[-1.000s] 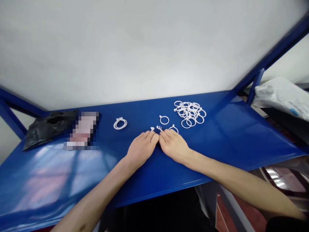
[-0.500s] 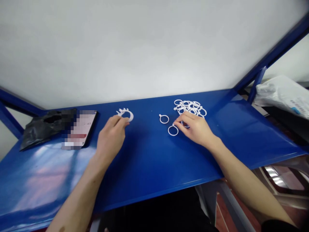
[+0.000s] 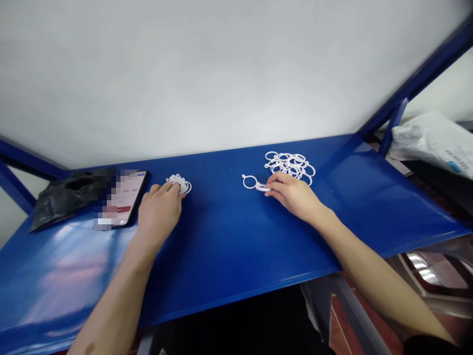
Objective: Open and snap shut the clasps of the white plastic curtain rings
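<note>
My left hand rests on the blue shelf with its fingertips on a small stack of white plastic rings. My right hand pinches a single white ring that lies next to another loose white ring. Just behind my right hand lies a pile of several white rings. Both hands are closed at the fingertips.
A phone with a lit screen lies at the left, beside a black plastic bag. A white wall stands behind the shelf. A blue frame post rises at the right, with a white bag beyond it.
My hands parted from the middle. The left went left and set its ring on the small stack. The right reached towards the pile and took hold of a single ring.
</note>
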Demonstrator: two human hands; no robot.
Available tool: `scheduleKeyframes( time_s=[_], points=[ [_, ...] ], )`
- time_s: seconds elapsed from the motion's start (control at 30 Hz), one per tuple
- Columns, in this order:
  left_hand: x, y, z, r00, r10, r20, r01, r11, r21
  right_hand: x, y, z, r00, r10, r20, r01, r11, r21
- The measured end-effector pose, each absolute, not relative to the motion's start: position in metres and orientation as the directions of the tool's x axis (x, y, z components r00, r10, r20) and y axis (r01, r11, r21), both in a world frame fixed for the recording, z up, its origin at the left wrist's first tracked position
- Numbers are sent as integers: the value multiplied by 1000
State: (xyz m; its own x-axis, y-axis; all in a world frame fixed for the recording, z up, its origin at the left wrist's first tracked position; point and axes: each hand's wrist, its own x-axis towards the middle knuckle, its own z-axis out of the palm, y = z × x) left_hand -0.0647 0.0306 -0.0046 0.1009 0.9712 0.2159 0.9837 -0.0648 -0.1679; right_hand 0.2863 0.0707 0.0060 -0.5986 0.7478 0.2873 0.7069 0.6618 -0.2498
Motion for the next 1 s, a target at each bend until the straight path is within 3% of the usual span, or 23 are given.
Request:
scheduleKeyframes(
  time_s=[0.27, 0.43, 0.73, 0.9, 1.0],
  points=[
    [-65, 29, 4, 58, 944, 324, 998, -51, -32, 286, 74, -4, -569, 765, 302, 721, 641, -263],
    [-64, 31, 3, 113, 912, 395, 985, -156, 77, 284, 73, -4, -585, 770, 254, 735, 636, -233],
    [-59, 32, -1, 190, 935, 300, 981, -192, -23, 282, 71, 0, -618, 767, 173, 717, 641, -273],
    [-61, 31, 6, 90, 914, 397, 994, -109, 27, 280, 70, 0, -629, 763, 149, 714, 643, -279],
    [-62, 31, 3, 104, 941, 323, 992, -121, 32, 280, 70, -1, -627, 765, 144, 715, 639, -283]
  ],
)
